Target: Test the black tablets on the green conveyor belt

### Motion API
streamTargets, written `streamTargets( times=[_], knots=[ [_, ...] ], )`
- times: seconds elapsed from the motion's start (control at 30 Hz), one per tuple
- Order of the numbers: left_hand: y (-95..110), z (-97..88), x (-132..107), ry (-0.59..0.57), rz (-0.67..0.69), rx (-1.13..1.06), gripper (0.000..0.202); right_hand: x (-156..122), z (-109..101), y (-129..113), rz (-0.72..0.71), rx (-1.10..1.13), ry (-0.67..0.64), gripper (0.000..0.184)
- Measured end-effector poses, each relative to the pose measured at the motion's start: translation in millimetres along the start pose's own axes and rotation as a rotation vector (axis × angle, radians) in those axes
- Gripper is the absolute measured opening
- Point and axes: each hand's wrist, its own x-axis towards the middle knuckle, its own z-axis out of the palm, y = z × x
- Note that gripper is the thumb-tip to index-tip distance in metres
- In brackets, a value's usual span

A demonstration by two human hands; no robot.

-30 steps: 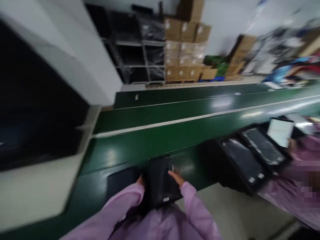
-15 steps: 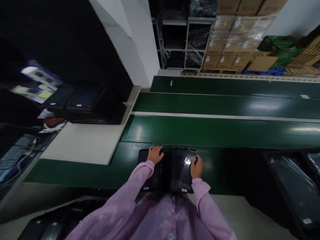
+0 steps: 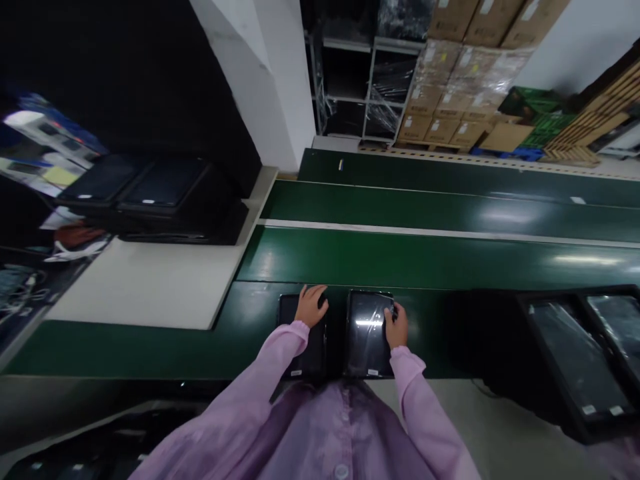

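Observation:
Two flat black tablet-like panels lie side by side in front of me on the dark green bench, with a black strip between them. Over the upper part of the left panel [image 3: 305,350] rests my left hand [image 3: 311,307], its fingers stretched out and thumb apart. The right panel [image 3: 367,343] is glossy, seems covered in clear film and bears a small white label near its lower edge. My right hand [image 3: 397,327] grips its right edge, thumb on top; the other fingertips are partly hidden.
To the right stands a tall black stack of trays [image 3: 555,353] with film-covered panels on top. A similar stack [image 3: 165,193] sits on a white board [image 3: 155,287] at left. Beyond the green bench [image 3: 410,260] are a shelf rack [image 3: 370,87] and cardboard boxes [image 3: 445,100].
The view has turned a little to the right, showing more of the right-hand stack. Both hands stay at the panels, the right still at its panel's edge.

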Motion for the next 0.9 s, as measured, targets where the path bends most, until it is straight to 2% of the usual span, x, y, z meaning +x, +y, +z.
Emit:
streamTargets(
  times=[0.07, 0.17, 0.23, 0.3, 0.4, 0.47, 0.53, 0.63, 0.7, 0.73, 0.8, 0.9],
  knots=[
    [-12, -11.4, -21, 0.132, -0.046, -0.052, 0.044, -7, -12, -3, 0.035, 0.024, 0.004, 0.063],
    [-39, -25.2, -77, 0.29, -0.224, -0.117, 0.049, -35, -42, -9, 0.085, 0.039, 0.024, 0.053],
    [-56, -28.7, -121, 0.293, -0.368, -0.17, 0.056, -69, -61, -17, 0.14, 0.094, 0.008, 0.042],
    [-65, -28.3, -161, 0.239, -0.482, -0.251, 0.062, -111, -70, -28, 0.288, 0.311, -0.075, 0.032],
    [-65, -24.8, -199, 0.187, -0.571, -0.377, 0.064, -174, -57, -52, 0.609, 0.741, -0.313, 0.029],
    [-59, -22.2, -207, 0.2, -0.609, -0.437, 0.065, -203, -34, -70, 0.696, 0.816, -0.498, 0.029],
    [-54, -19.3, -206, 0.228, -0.66, -0.494, 0.067, -215, -9, -86, 0.584, 0.681, -0.645, 0.023],
    [-53, -13.5, -200, 0.266, -0.737, -0.57, 0.068, -207, 19, -101, 0.123, 0.233, -0.694, 0.011],
    [-56, -10.0, -198, 0.277, -0.762, -0.603, 0.069, -192, 26, -103, -0.148, -0.021, -0.664, 0.011],
    [-57, -9.0, -198, 0.275, -0.765, -0.615, 0.069, -184, 25, -101, -0.221, -0.106, -0.647, 0.014],
    [-62, -9.5, -201, 0.255, -0.751, -0.642, 0.07, -168, 16, -89, -0.263, -0.211, -0.582, 0.019],
    [-67, -17.0, -211, 0.178, -0.665, -0.668, 0.079, -150, -13, -58, -0.268, -0.29, -0.35, 0.025]
  ],
)
